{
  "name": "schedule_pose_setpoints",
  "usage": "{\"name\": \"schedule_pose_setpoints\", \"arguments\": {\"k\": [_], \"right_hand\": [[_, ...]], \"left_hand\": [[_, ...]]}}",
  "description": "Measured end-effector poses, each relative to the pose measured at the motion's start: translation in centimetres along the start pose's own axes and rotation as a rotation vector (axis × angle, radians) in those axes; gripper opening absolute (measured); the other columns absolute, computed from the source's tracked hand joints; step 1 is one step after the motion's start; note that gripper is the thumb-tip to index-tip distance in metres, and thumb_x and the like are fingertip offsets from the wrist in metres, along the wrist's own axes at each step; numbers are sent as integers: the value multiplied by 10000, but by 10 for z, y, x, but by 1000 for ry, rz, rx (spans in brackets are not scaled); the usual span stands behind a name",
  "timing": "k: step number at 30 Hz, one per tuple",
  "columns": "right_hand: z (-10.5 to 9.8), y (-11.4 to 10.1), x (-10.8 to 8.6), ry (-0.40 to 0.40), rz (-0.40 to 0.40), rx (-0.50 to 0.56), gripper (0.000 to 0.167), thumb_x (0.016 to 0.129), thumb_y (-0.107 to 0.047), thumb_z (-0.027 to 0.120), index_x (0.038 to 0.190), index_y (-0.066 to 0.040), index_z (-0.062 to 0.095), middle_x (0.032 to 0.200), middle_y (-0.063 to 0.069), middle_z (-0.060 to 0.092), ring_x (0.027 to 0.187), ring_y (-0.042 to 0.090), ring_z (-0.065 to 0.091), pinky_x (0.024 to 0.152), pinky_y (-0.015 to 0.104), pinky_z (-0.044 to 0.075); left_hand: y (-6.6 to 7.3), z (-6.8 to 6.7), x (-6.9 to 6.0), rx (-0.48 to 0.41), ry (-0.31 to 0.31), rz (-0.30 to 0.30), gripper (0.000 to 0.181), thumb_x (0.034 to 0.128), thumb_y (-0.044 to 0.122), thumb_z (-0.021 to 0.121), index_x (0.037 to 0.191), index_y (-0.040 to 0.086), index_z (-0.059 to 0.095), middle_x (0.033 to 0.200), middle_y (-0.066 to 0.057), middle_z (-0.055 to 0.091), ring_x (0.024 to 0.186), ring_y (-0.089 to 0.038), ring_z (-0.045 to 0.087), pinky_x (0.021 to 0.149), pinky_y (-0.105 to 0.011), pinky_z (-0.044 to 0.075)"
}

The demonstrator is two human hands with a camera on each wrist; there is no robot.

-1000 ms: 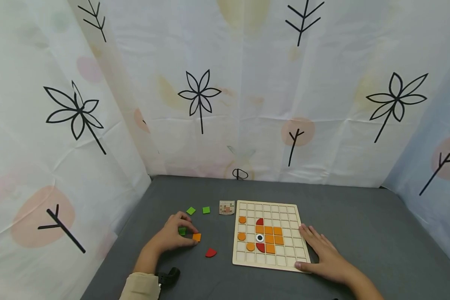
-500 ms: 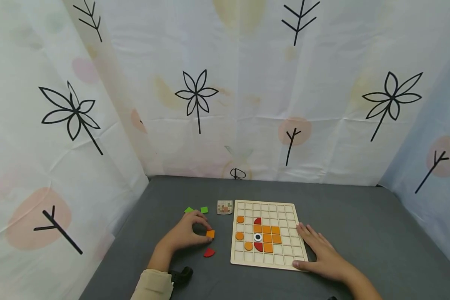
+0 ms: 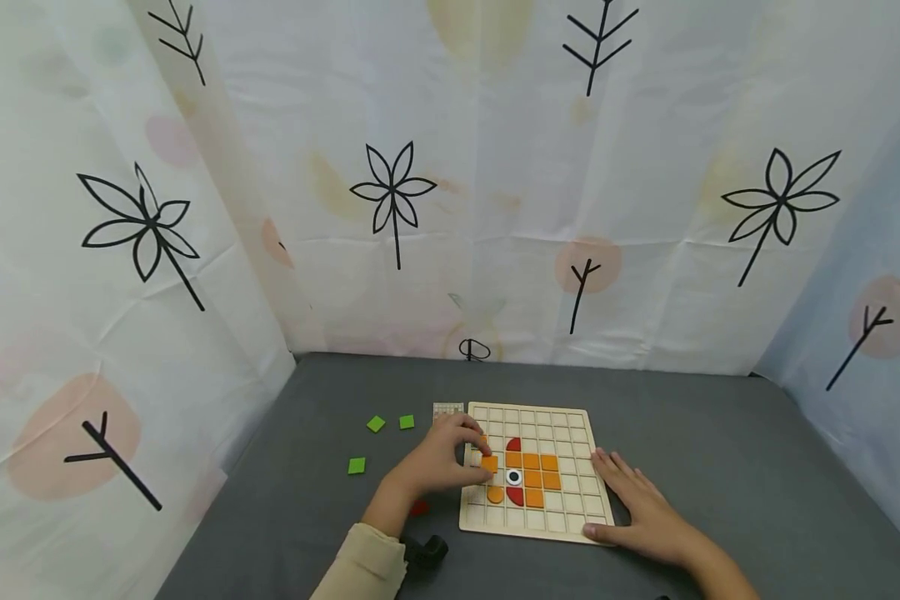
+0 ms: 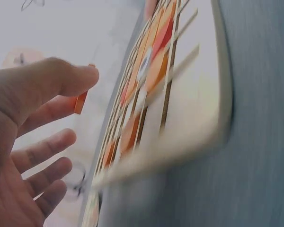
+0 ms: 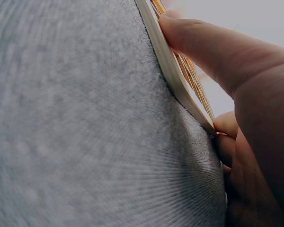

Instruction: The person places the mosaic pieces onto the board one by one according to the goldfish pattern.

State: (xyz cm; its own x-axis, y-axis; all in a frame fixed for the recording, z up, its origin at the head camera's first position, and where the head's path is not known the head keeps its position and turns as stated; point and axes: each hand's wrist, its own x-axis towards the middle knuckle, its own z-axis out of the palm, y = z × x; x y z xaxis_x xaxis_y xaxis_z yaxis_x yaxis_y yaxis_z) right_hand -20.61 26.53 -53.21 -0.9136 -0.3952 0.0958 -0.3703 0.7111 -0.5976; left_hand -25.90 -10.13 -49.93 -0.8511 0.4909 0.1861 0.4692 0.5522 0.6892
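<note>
My left hand (image 3: 444, 454) pinches an orange square tile (image 3: 489, 464) between thumb and forefinger, over the left side of a wooden grid board (image 3: 579, 505). In the left wrist view that tile (image 4: 80, 102) is raised off the board, and the other fingers hang free. On the board lie several orange squares (image 3: 532, 461), an eye disc (image 3: 513, 477), red quarter-round tiles (image 3: 514, 497) and an orange round tile (image 3: 495, 494). My right hand (image 3: 645, 512) rests against the board's right edge with fingers extended; its thumb (image 5: 194, 33) lies on the near rim.
Three green square tiles (image 3: 356, 465) lie on the grey tabletop to the left. A red quarter-round tile (image 3: 420, 507) is partly hidden by the left wrist. A small pattern card (image 3: 447, 408) stands half covered behind the left hand. Printed cloth (image 3: 495, 292) encloses the table.
My left hand has carried the orange square tile rightward from beside the green tiles to over the board's left part. The right hand has stayed at the board's edge.
</note>
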Motion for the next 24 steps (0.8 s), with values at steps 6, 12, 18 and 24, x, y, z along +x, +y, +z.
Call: {"name": "schedule_pose_setpoints", "arguments": {"k": [6, 12, 18, 24], "right_hand": [[0, -1, 1, -3, 5, -6, 1064, 855, -578, 820, 1664, -72, 351, 1727, 184, 322, 1590, 482, 245, 1067, -19, -131], [1, -2, 1, -5, 3, 3, 1058, 859, -573, 820, 1664, -72, 352, 1729, 178, 321, 1589, 496, 237, 1070, -9, -124], [-1, -3, 1, -18, 11, 26, 1054, 861, -549, 829, 1671, -83, 340, 1736, 177, 304, 1584, 532, 217, 1078, 32, -137], [-1, -1, 1, -16, 15, 18, 1051, 861, -545, 830, 1672, -89, 340, 1734, 176, 309, 1583, 532, 225, 1048, 1, -127]], "left_hand": [[26, 29, 18, 9, -49, 67, 218, 916, 342, 848, 1089, 213, 820, 1291, 27, 613, 1187, -124, 469, 1022, -396, 445], [44, 50, 28, 73, -81, 127, 186, 930, 347, 830, 1085, 246, 822, 1274, 58, 622, 1160, -88, 483, 987, -294, 453], [48, 65, 31, 103, -127, 104, 212, 901, 375, 858, 1074, 256, 829, 1253, 76, 621, 1065, -49, 447, 935, -254, 420], [46, 75, 33, 176, -137, 111, 228, 883, 391, 876, 1076, 278, 832, 1228, 102, 617, 1064, -43, 451, 945, -253, 423]]}}
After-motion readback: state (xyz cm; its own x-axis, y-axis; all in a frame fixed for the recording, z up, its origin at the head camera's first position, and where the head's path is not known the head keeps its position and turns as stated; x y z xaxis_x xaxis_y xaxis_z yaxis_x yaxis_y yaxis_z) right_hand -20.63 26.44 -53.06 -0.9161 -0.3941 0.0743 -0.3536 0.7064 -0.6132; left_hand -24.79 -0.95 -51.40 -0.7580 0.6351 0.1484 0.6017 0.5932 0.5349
